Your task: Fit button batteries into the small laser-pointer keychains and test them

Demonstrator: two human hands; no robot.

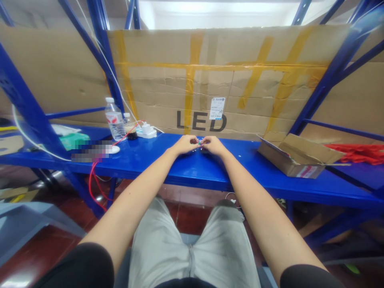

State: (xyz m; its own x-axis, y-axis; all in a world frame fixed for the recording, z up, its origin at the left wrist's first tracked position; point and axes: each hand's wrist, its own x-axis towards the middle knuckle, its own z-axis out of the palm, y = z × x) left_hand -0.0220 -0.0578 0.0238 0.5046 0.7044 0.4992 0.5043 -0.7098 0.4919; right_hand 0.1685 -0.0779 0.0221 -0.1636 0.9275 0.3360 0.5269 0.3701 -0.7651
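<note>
Single small object [197,144], left hand [183,145] and right hand [214,145] pinching it, two bottles [115,123], one open box [288,159]

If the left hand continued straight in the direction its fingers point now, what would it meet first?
The left hand would probably first meet the small object it seems to touch; beyond that lies the right hand. Depth is unclear.

Under the fingers [206,139] lies a smooth, glossy blue tabletop [198,170], seemingly painted metal. Beyond them stands matt, creased cardboard [156,92] crossed by shiny plastic tape [189,80]. Left of them is a clear, smooth plastic bottle [117,129]; to their right, a matt cardboard box [274,158]. The piece [198,145] between them is too small to tell.
</note>
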